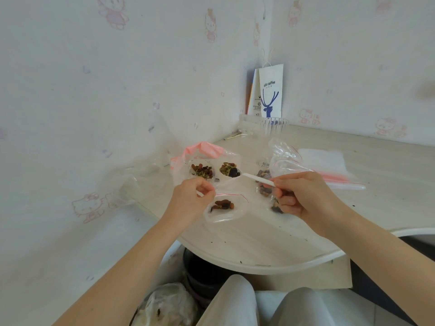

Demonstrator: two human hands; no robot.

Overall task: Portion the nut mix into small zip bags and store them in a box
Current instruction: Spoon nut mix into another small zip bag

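My left hand (191, 198) pinches the open mouth of a small clear zip bag (226, 208) that lies on the white table (259, 241) with a little nut mix inside. My right hand (303, 196) grips the handle of a white plastic spoon (257, 179). The spoon's bowl holds a heap of nut mix (229, 170) above the table, behind the bag. A larger clear bag (202, 171) with nut mix lies just left of the spoon's bowl. Filled small bags (264, 184) lie partly hidden under my right hand.
A stack of empty zip bags (329, 165) lies to the right. A pink plastic bag (204, 149) sits behind the nut mix. A white paper coffee bag (270, 90) and a clear container (273, 124) stand in the far corner. A bin (200, 276) stands under the table edge.
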